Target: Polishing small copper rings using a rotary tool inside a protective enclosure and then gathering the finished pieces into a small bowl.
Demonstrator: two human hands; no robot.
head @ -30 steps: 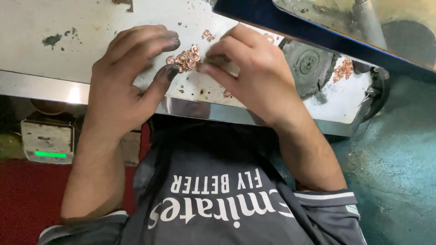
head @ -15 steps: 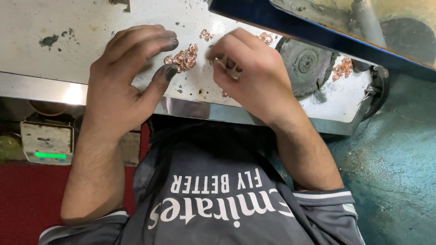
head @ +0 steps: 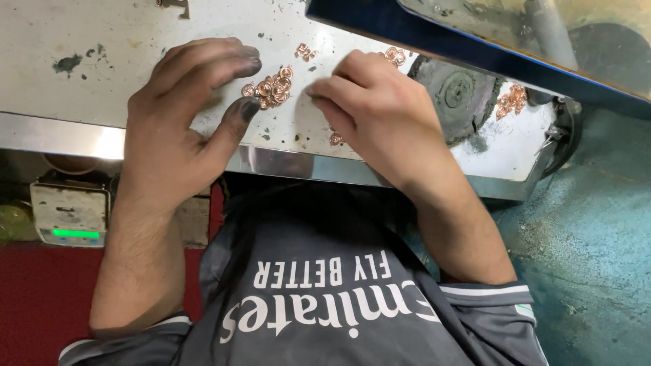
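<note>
Head view, looking down. Nearest I see a grey shirt (head: 325, 298) with white lettering, and to the near left a small scale (head: 70, 213) with a green lit strip below the bench edge. Beyond it runs the worn metal worktable (head: 88, 88). My left hand (head: 180, 129) lies flat on it, released and holding nothing, its darkened fingers spread and curved round the near-left side of a small pile of copper rings (head: 270, 87); the thumb tip is just beside the pile. My right hand (head: 380, 112) rests knuckles up to the right of the pile, fingers curled; I cannot tell whether it grips a ring beneath them. One stray ring (head: 335, 138) lies near the table's front edge, and I judge that a sweep of either hand could knock it off. Farther off, a few more rings (head: 305, 50) lie apart, and another cluster (head: 512, 98) sits far right beside a round grey disc (head: 458, 91) under a blue-edged frame (head: 434, 34).
</note>
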